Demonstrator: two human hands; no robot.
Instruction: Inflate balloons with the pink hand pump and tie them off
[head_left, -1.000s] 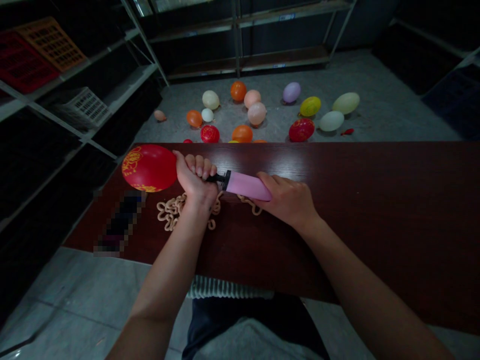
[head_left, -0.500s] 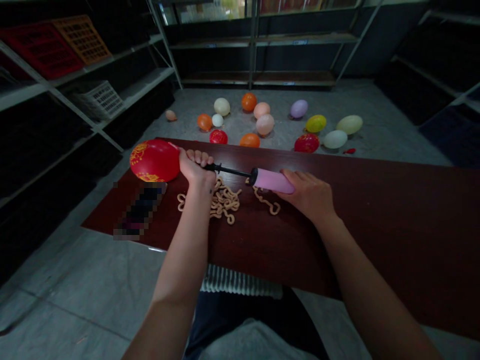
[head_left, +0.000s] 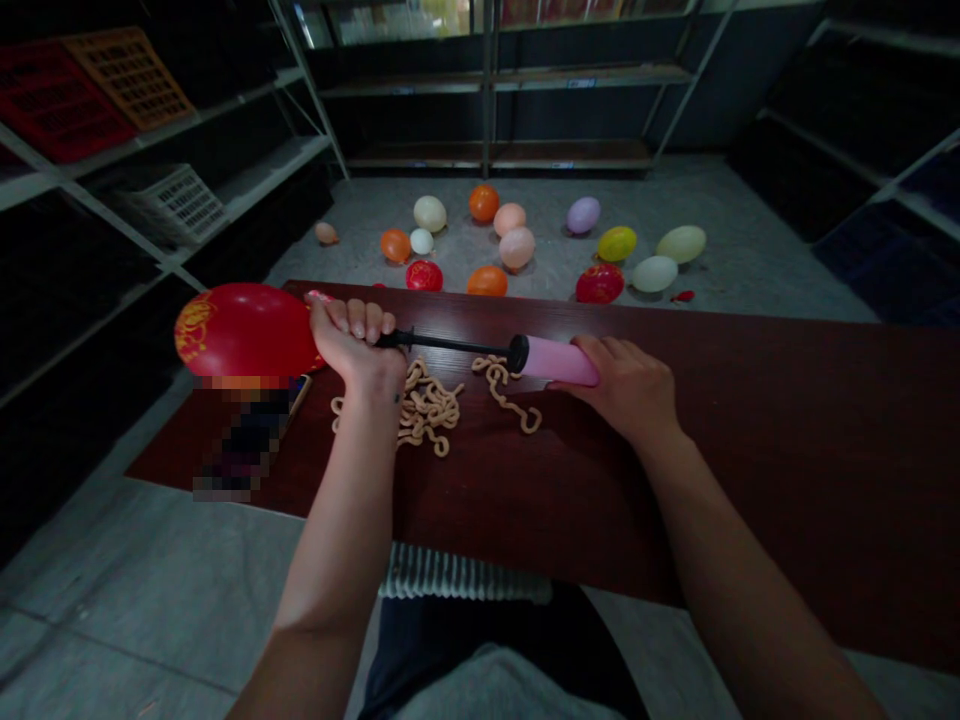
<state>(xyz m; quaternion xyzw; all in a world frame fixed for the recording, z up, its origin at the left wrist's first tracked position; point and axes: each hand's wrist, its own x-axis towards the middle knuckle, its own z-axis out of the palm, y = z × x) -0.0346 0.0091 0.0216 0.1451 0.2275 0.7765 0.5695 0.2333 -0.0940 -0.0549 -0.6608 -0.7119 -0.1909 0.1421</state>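
Red balloon (head_left: 244,330) bulging beyond your left fingers (head_left: 352,318), clenched around its neck on the hand pump's black nozzle (head_left: 450,344) over the desk (head_left: 757,480), right hand (head_left: 622,385) cupping the pink barrel (head_left: 559,360); a slackened grip could let it slip off and deflate.

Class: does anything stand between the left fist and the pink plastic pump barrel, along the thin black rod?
Nothing visible does: the thin black rod runs clear from the left hand to the pink plastic barrel under the right hand. Tan looped cords lie on the dark wooden table beneath.
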